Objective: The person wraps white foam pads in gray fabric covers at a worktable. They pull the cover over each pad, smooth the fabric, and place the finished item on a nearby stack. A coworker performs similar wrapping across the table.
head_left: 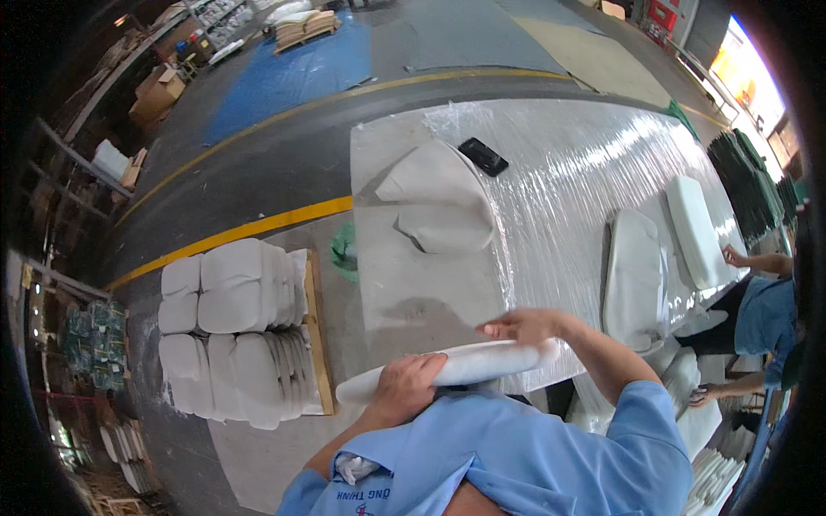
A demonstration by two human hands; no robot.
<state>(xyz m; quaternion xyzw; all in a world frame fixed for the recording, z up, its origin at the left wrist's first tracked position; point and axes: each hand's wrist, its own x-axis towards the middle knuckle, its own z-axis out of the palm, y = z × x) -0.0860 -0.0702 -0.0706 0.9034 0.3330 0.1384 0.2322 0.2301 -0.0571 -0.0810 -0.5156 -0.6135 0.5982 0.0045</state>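
A long white padded cushion (473, 365) is held up on edge against my body, in front of my blue shirt. My left hand (407, 389) grips it near its left end, fingers over the upper edge. At the upper edge of its right part is my right hand (527, 327), its fingers smeared by motion; whether it grips the cushion I cannot tell. Beyond, on the plastic-wrapped table (413, 301), lies a folded, limp grey-white cover (443, 202). Close to that cover rests a black phone (483, 156).
On the left, stacked white cushions (232, 297) stand beside a wooden board (318, 344). Two more cushions lie on the table's right side, one whiter (695, 232), one greyer (631, 275). A co-worker in a blue sleeve (761, 314) reaches in at the right, touching pieces there.
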